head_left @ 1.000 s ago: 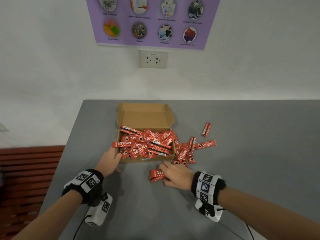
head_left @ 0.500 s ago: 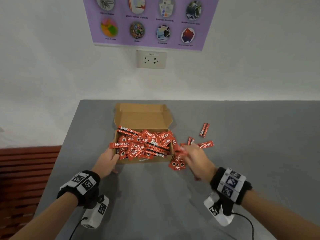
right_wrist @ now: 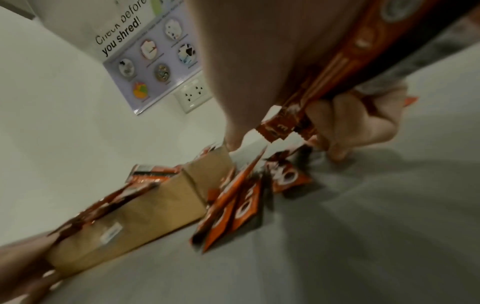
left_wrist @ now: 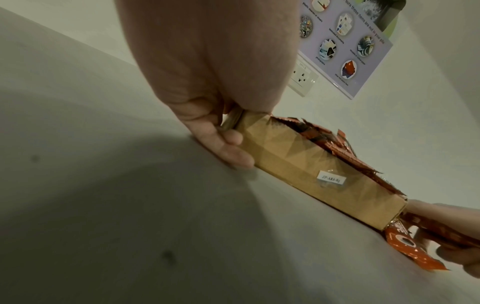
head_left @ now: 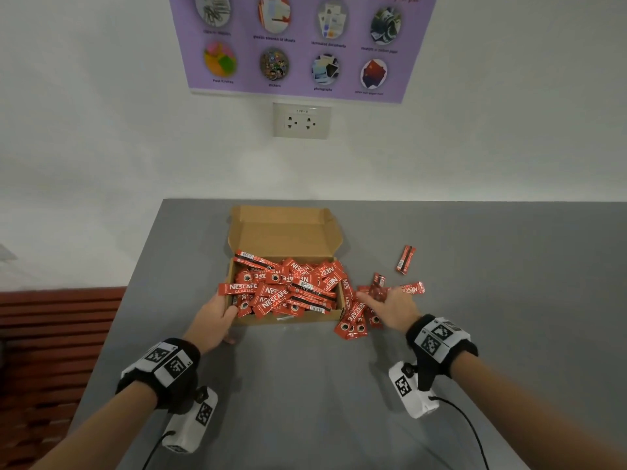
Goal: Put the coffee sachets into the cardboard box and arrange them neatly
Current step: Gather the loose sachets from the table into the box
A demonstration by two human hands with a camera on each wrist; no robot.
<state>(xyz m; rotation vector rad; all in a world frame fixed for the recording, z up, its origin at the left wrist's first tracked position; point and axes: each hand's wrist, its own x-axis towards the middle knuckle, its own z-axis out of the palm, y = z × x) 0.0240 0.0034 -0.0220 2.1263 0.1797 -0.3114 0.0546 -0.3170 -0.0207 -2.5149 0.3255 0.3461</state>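
My left hand (head_left: pixel 217 317) has its grip clamped round the near-left corner of the cardboard box (head_left: pixel 288 317) so it can't skid across the grey surface (head_left: pixel 305 385) while I load it, and the box is already heaped with coffee sachets (head_left: pixel 281 286) lying every which way, a few poking over the rim. Over to the right, more loose sachets (head_left: pixel 353 322) lean against the box's outer wall, and my right hand (head_left: pixel 393 308) is grasping a small bunch of them, with one stray sachet (head_left: pixel 405 259) lying well apart further back, so I reckon gathering comes first and tidying after.
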